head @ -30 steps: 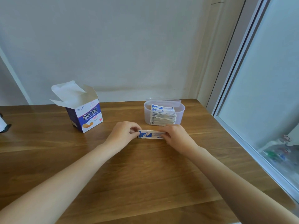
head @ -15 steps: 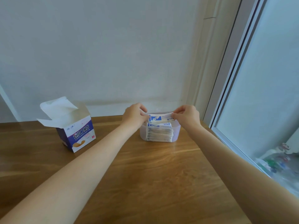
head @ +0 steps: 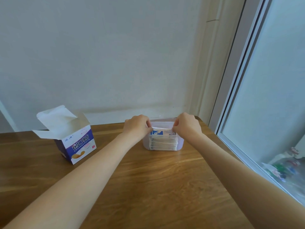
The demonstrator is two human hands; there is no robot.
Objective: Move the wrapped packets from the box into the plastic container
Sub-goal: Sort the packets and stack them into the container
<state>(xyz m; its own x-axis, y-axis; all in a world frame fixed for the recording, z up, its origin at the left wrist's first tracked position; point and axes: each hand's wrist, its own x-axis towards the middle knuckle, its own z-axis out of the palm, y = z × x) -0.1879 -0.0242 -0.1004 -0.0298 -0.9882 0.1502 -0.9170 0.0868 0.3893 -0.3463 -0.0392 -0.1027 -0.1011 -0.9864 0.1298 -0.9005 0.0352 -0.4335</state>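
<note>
Over on the left the box stands on the bench with its flaps thrown open, well apart from the action; I can't see from here whether any packets remain inside. Moving right, the left hand pinches one end of a small bundle of wrapped packets, held just at the mouth of the plastic container. The stack already inside reaches nearly to the rim. The right hand pinches the other end. I'd worry the bundle will fan out or slide off the top if either hand lets go early. Pushing down hard could skid the light container along the smooth wood, or spill packets over its edge.
</note>
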